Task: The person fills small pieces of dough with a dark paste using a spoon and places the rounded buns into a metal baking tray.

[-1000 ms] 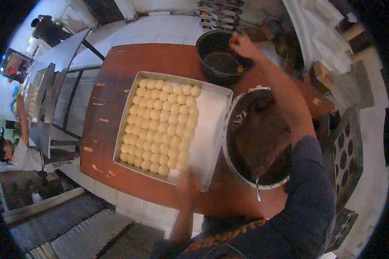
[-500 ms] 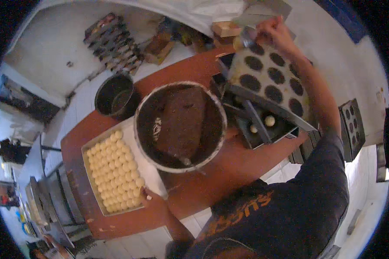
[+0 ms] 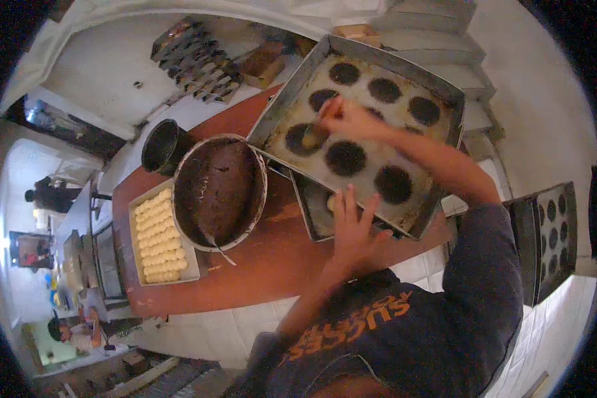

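Head view: a rectangular grey metal pan [image 3: 295, 109] marked with dark round patches lies above the reddish-brown table [image 3: 275, 249]. The left hand [image 3: 357, 229], fingers spread, touches the pan's near wall. The right hand [image 3: 338, 119], blurred, is over the pan; whether it grips anything cannot be told. Left of the pan stands a white-rimmed round bowl [image 3: 265, 179] containing a dark brown mass [image 3: 222, 189].

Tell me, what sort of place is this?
Probably a small bakery: rows of pale balls, likely dough, in a tray, a tub of brown mixture, and a metal pan with round dark patches.
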Demonstrator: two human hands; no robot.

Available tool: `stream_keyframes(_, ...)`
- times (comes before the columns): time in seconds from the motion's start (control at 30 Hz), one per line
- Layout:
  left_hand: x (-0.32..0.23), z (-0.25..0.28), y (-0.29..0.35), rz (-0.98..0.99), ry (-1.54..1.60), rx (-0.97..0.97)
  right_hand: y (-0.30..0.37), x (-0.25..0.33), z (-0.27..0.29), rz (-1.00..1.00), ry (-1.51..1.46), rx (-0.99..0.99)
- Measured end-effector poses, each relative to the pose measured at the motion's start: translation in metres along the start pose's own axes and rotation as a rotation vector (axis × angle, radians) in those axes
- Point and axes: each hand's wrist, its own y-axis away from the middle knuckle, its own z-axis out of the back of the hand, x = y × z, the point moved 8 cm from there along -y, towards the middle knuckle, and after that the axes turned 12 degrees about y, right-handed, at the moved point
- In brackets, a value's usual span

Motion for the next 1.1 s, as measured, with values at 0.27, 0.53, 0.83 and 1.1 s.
stream_keyframes(0.27,0.014,-0.035,-0.001,0.004,-0.058,-0.126,-0.031,-0.057,0.016,0.033,0.381,0.043)
stream_keyframes(0.53,0.01,-0.027,0.006,-0.056,-0.116,-0.207,-0.044,-0.095,0.093,-0.275,0.146,-0.236)
stream_keyframes(0.83,0.019,-0.032,0.014,-0.035,-0.152,-0.209,0.01,0.042,-0.016,0.306,-0.002,0.018)
stream_keyframes(1.1,-0.002,-0.036,-0.002,-0.085,-0.173,-0.228,-0.017,-0.068,0.079,-0.038,0.459,-0.349)
